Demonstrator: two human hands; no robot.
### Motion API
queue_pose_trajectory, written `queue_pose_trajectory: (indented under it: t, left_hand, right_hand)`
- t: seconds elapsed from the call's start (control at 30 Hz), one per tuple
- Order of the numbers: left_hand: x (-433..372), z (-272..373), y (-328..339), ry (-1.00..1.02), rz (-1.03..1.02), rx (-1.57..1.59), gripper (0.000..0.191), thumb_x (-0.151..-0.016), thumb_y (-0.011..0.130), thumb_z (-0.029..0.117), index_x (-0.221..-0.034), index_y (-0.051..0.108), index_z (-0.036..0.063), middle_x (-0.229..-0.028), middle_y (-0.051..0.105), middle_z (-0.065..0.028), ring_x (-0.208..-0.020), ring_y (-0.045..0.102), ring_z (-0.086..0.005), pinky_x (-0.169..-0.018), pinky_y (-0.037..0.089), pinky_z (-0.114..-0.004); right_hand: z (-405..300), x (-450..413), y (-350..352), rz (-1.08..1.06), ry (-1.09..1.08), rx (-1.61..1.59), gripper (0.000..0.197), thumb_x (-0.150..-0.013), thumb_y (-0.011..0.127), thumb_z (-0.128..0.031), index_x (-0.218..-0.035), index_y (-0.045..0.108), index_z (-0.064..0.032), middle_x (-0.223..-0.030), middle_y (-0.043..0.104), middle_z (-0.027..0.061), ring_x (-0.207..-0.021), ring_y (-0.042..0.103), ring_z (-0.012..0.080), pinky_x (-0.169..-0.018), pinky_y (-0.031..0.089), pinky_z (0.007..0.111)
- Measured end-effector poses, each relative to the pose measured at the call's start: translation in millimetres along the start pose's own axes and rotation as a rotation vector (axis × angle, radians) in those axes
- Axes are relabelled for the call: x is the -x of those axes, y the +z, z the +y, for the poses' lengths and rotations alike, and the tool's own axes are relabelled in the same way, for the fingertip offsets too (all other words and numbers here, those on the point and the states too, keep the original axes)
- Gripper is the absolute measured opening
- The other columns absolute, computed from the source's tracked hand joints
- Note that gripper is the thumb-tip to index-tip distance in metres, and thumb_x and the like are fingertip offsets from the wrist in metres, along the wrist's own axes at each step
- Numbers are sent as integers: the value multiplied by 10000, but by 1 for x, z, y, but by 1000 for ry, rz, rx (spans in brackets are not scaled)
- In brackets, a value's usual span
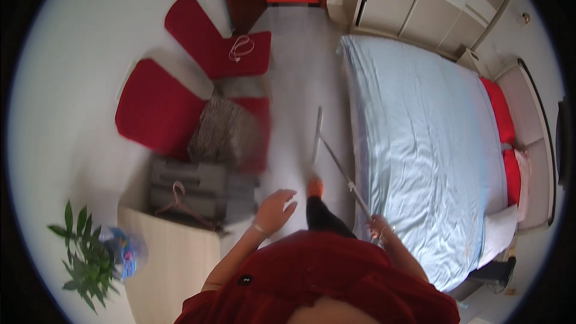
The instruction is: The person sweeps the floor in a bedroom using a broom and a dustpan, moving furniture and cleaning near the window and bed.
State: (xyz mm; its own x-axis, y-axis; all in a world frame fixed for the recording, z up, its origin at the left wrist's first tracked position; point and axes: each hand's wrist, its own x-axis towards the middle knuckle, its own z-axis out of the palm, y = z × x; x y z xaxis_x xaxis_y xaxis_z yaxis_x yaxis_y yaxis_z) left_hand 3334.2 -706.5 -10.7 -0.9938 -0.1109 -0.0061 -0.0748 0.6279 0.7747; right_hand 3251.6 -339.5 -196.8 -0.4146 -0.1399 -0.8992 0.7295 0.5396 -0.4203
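Note:
A long-handled floor squeegee or flat mop has its thin, pale head (318, 132) on the grey floor (294, 49) between the bed and the chairs. Its metal pole (337, 162) slants up towards me, with a light collar partway along. My right hand (379, 228) grips the upper end of that pole beside the bed's edge. My left hand (275, 210) hangs in the air with its fingers apart and holds nothing. Close by it are the floor and a dark grey suitcase (186, 180). One of my feet (315, 187) shows just behind the mop head.
Left stand two red chairs, one holding a pale cord (241, 47), the other a grey-brown cloth (225, 130). A pink hanger (178, 200) lies over the suitcase. Beside a wooden desk top (173, 261) is a plant (87, 256). The bed (423, 144) fills the right.

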Motion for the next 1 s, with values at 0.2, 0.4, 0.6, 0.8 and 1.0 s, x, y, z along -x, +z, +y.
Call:
queue_pose_trajectory:
  t: [0.2, 0.4, 0.6, 0.8, 1.0]
  left_hand:
    - [-168, -35, -10, 48, -19, -199, 261, -726, 501, 165, -938, 494, 12, -847, 526, -131, -794, 507, -275, -682, 408, -345]
    - [-267, -87, -58, -243, 32, -214, 220, -718, 483, 174, -879, 520, 29, -827, 536, -158, -782, 505, -314, -679, 411, -371]
    - [-369, -159, -135, -512, 35, -296, 193, -708, 487, 158, -851, 524, 34, -794, 543, -146, -728, 518, -316, -639, 418, -390]
    - [-634, -187, -184, -143, 143, -424, 226, -723, 481, 155, -903, 504, 22, -844, 528, -148, -788, 498, -316, -676, 409, -380]
    - [-905, -167, -174, 209, 124, -234, 235, -720, 490, 148, -920, 497, 25, -870, 522, -131, -792, 497, -300, -680, 413, -354]
  right_hand:
    - [-193, -52, -17, 79, -134, 155, 137, -684, 532, -114, -718, 473, 5, -491, 433, 72, -343, 414, 158, -288, 323, 285]
    - [-390, -145, -44, 34, -238, 164, 131, -692, 516, -127, -721, 483, -4, -485, 422, 64, -339, 407, 155, -291, 306, 289]
    - [-557, -222, -63, 164, -399, 321, 132, -715, 494, -129, -728, 477, 1, -502, 426, 59, -360, 397, 125, -287, 285, 257]
    - [-688, -316, -142, -217, 51, -355, 121, -712, 512, -129, -769, 466, -32, -501, 404, 35, -358, 388, 135, -295, 290, 266]
    - [-795, -368, -178, -12, -42, -12, 144, -690, 538, -133, -765, 469, -30, -498, 418, 37, -351, 397, 143, -286, 307, 282]
